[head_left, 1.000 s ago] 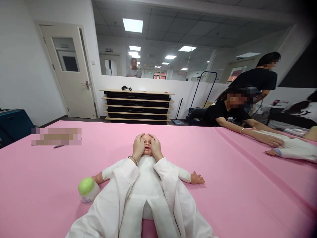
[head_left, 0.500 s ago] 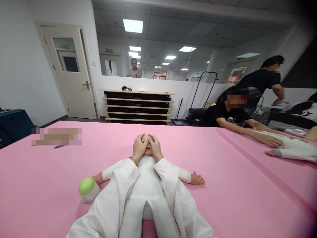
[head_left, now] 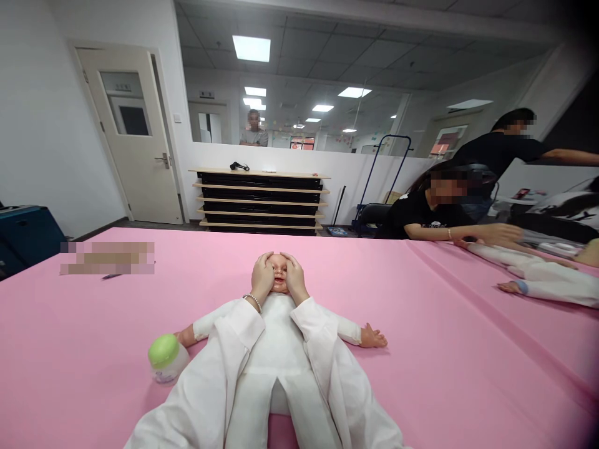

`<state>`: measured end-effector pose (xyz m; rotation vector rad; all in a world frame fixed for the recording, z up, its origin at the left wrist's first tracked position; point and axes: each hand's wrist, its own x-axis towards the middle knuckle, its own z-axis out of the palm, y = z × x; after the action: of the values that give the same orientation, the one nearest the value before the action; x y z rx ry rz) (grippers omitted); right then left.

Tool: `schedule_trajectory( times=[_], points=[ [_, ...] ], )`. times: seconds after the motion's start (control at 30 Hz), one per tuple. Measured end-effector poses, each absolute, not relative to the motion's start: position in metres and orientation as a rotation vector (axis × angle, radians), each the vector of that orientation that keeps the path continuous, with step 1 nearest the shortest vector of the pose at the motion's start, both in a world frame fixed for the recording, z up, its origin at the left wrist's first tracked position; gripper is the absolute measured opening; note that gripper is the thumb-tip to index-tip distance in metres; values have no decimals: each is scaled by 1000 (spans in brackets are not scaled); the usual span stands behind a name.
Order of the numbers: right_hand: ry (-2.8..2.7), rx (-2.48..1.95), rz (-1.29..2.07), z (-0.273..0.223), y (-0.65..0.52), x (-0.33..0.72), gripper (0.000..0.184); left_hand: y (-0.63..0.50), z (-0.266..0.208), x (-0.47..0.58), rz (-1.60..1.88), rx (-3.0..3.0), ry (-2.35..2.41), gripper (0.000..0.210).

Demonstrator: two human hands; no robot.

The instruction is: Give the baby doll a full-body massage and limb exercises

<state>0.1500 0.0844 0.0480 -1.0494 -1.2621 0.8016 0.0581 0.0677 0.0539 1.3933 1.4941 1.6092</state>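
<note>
A baby doll (head_left: 278, 337) in white clothes lies on its back, arms spread, its head away from me. My left hand (head_left: 262, 274), with a beaded bracelet at the wrist, rests along the left side of the doll's head. On the other side, my right hand (head_left: 294, 275) mirrors it. Both hands have their fingers stretched out against the head and are not gripped around it. Between them the doll's eyes, nose and mouth show. By the doll's hand on the left stands a small jar (head_left: 167, 358) with a green lid.
A pink cloth (head_left: 421, 362) covers the table. At the right, a co-worker (head_left: 430, 209) leans over a second doll (head_left: 538, 271) in white. Another person (head_left: 503, 146) reaches out behind. Low shelves (head_left: 262, 199) stand beyond the table. A blurred patch (head_left: 110, 257) lies at the far left.
My thumbs have moved outward from the middle of the doll's face to its sides, uncovering the eyes. The co-worker's hand has lifted off the second doll. The person behind has stretched an arm rightward.
</note>
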Motion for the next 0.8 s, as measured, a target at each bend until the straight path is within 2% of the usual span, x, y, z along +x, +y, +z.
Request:
schedule_trajectory(
  times=[0.3,0.6,0.8],
  points=[
    [-1414,-982,697,47,80,154,34,64,52,56,1609,1622,1528,37],
    [-1311,-1031,772,48,83,151,30,67,54,57,1596,1487,1505,29],
    [-1270,-1097,781,54,80,149,36,70,54,57,1577,1402,1508,35]
  ],
)
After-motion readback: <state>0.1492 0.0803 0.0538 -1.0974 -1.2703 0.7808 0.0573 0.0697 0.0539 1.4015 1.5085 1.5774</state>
